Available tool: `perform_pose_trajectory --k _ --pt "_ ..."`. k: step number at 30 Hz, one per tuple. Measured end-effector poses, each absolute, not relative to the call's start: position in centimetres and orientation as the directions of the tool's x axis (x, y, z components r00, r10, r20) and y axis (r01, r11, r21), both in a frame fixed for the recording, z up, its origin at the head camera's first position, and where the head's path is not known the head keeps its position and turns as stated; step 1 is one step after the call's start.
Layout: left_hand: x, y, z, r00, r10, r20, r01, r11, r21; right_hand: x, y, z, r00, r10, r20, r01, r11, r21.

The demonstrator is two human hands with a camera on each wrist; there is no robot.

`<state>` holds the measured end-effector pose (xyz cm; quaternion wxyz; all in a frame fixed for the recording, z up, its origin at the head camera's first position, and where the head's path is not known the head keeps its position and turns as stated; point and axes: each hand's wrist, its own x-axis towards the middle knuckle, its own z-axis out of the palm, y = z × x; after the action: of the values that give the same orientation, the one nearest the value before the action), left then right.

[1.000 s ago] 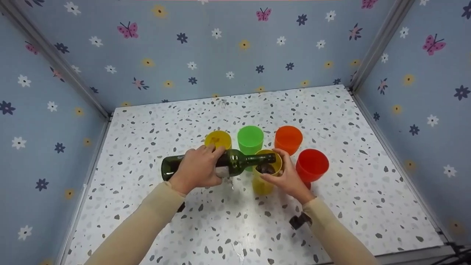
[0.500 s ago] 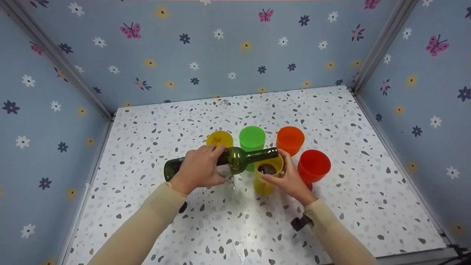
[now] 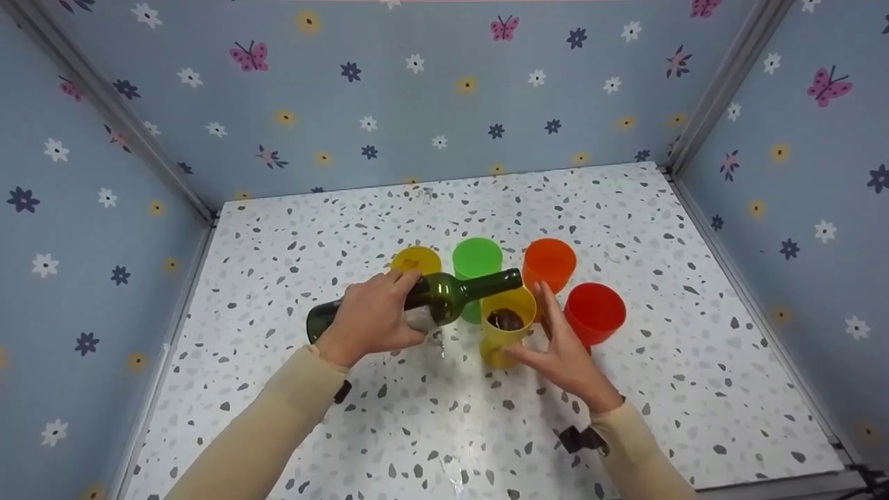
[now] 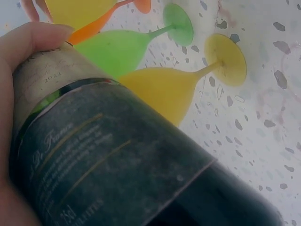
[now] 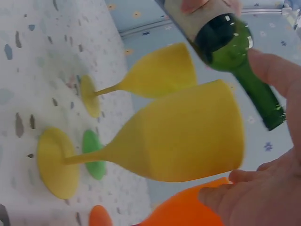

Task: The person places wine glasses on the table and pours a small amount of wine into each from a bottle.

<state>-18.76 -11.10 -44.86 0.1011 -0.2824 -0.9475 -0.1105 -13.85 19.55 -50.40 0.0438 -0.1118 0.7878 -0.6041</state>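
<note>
My left hand (image 3: 375, 312) grips a green wine bottle (image 3: 444, 300) around its labelled body. The bottle lies tilted, its neck raised a little and its mouth above the far rim of the front yellow plastic wine glass (image 3: 496, 353). Dark liquid (image 3: 505, 319) shows inside that glass, which stands upright on its stem in the right wrist view. Beside it, my right hand (image 3: 566, 361) is spread, thumb and fingers apart from the bowl. The left wrist view shows the bottle's dark label (image 4: 89, 155) close up.
Behind the front glass stand a second yellow wine glass (image 3: 417, 258), a green one (image 3: 478, 257) and an orange one (image 3: 550, 261). A red wine glass (image 3: 595, 312) is just right of my right hand. Flower-patterned walls (image 3: 430, 97) enclose the speckled table (image 3: 292, 243).
The bottle's neck has risen from the yellow wine glass's opening to beyond its far rim. My right hand has let go of that glass and drawn back to the right.
</note>
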Motion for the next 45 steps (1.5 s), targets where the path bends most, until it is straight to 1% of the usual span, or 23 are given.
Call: perform_pose_trajectory --k 3,5,7,13,22,29,35,45 --pt "-18.8 -11.2 -44.7 -0.823 0.506 0.258 0.552 0.82 0.152 -13.4 19.6 -49.5 -0.966 -0.23 0.117 -0.175 0.25 -0.952" --pt "-18.8 -11.3 -44.6 -0.825 0.501 0.261 0.548 0.823 0.151 -13.3 19.5 -49.2 -0.967 -0.222 0.123 -0.178 0.25 -0.952" --pt "-18.8 -11.2 -44.6 -0.824 0.501 0.263 0.548 0.823 0.15 -13.4 19.4 -49.3 -0.973 -0.207 0.098 -0.149 0.248 -0.957" --pt "-18.3 -10.7 -45.3 -0.825 0.506 0.251 0.548 0.824 0.141 -14.2 18.8 -50.8 -0.988 -0.146 -0.045 0.003 0.277 -0.961" --pt "-17.4 -10.1 -46.5 -0.826 0.51 0.241 0.548 0.827 0.127 -15.0 18.6 -52.1 -0.989 -0.109 -0.099 0.071 0.23 -0.97" --pt "-17.2 -10.2 -47.3 -0.842 0.496 0.212 0.532 0.83 0.168 -15.1 18.4 -52.6 -0.993 -0.111 -0.05 0.027 0.202 -0.979" --pt "-16.8 -11.0 -47.8 -0.846 0.481 0.228 0.522 0.834 0.176 -15.1 18.4 -52.8 -0.994 -0.106 -0.027 0.005 0.202 -0.979" --pt "-15.5 -13.9 -48.6 -0.873 0.434 0.221 0.473 0.865 0.17 -15.2 18.6 -52.8 -0.992 -0.113 -0.055 0.028 0.229 -0.973"
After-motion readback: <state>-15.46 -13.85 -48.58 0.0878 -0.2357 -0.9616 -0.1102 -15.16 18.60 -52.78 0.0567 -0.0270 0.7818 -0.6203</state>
